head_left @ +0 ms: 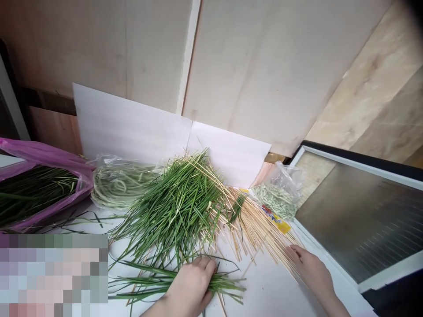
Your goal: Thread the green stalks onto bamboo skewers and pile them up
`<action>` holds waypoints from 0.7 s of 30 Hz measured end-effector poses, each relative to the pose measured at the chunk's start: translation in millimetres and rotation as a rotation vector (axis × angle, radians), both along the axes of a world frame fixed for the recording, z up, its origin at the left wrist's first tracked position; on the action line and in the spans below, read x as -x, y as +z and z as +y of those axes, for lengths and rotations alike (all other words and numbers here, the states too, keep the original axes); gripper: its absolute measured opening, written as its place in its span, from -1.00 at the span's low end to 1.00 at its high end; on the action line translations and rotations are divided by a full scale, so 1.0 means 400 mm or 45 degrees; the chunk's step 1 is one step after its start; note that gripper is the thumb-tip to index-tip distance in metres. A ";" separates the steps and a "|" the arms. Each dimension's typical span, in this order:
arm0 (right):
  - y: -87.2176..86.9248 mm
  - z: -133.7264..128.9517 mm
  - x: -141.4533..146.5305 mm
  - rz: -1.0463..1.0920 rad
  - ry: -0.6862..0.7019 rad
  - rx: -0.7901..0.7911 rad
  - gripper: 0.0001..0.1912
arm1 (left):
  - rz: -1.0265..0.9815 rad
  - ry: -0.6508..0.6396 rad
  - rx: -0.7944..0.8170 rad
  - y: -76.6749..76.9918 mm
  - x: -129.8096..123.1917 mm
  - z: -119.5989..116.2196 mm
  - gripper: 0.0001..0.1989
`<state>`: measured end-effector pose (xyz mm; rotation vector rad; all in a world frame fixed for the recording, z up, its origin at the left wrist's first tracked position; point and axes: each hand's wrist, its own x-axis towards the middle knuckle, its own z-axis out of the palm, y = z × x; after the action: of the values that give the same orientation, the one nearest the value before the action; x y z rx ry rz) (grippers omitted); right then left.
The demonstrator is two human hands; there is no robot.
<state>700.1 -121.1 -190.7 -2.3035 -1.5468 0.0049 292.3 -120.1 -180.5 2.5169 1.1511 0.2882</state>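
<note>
Gripping a green bundle near the leafy heap on the desk, the left hand has its fingers curled; the right hand touches thin sticks, its hold indiscernible from here.

green heap: 1 | held bunch: 1, in front of heap | hands: 2 | sticks: too many to count, right of heap | clear bags: 2, flanking heap | pink bag: 1, left of heap | white boards: 2, behind heap
</note>
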 end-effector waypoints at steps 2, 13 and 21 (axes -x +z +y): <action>0.005 -0.012 0.019 0.072 -0.053 -0.070 -0.47 | -0.022 0.005 -0.014 -0.003 0.002 0.003 -0.59; -0.030 -0.213 0.375 1.190 0.371 -0.215 -0.46 | -0.135 -0.038 0.010 0.006 0.021 0.026 -0.71; -0.104 -0.232 0.465 1.191 0.420 -0.208 -0.38 | -0.281 -0.202 -0.092 0.005 0.022 0.017 -0.55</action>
<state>514.2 -213.9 -232.4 -1.5046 -1.2936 0.8660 283.3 -113.4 -178.5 2.5435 0.8658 0.5581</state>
